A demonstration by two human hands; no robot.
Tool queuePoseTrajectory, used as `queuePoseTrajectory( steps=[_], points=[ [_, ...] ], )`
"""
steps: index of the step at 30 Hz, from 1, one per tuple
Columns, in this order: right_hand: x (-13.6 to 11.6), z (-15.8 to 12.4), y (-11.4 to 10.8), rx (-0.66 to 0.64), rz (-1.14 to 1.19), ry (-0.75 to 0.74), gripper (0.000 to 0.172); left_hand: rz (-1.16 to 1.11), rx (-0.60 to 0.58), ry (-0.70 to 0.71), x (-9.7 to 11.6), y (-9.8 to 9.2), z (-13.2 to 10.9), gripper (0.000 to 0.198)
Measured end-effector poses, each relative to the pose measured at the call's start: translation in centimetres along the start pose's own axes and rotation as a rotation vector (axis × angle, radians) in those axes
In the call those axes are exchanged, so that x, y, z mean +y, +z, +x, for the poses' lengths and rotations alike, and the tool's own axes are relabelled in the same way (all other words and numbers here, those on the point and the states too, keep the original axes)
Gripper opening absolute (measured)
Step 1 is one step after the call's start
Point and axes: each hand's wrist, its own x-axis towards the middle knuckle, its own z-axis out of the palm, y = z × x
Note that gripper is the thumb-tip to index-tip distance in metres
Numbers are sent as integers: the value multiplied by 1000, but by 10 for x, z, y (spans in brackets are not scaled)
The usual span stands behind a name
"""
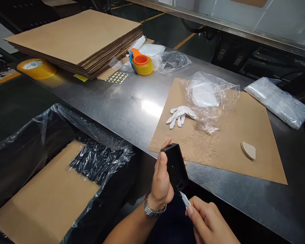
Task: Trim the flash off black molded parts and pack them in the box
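Note:
My left hand [162, 179], with a metal watch on its wrist, grips a black rectangular open-faced part [176, 166], tilted with its hollow side toward me. My right hand [205, 217] is closed around a slim silver knife-like tool [185, 199]. The tool's tip touches or nearly touches the lower edge of the black part. Both hands are in front of the metal table's edge. Behind them a cardboard sheet [226, 149] bears a white glove [181, 115], a crumpled clear bag [205, 95] and a small beige block [248, 150].
The metal table [117, 108] holds stacked cardboard [76, 37], yellow tape [37, 68], an orange tape dispenser [141, 61], a sticker sheet [117, 77] and a wrapped plastic packet [278, 101]. At lower left stands a plastic-lined bin [48, 125] with cardboard inside.

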Motion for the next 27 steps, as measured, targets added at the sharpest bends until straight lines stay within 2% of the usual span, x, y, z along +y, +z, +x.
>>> queuePoseTrajectory(
  steps=[8, 17, 23, 25, 27],
  points=[
    [1, 1, 3, 2, 102, -12, 39, -21, -7, 5, -1, 2, -2, 52],
    [4, 2, 6, 13, 184, 7, 42, -15, 22, 86, -3, 2, -3, 52],
    [3, 3, 6, -11, 321, 73, 49, -95, 94, 137, -5, 3, -5, 53],
    [4, 1, 5, 50, 253, 44, 47, -122, 109, 142, -5, 4, -3, 52],
    [8, -2, 5, 198, 62, -61, 41, -151, 110, 152, -4, 4, -3, 50]
  ],
)
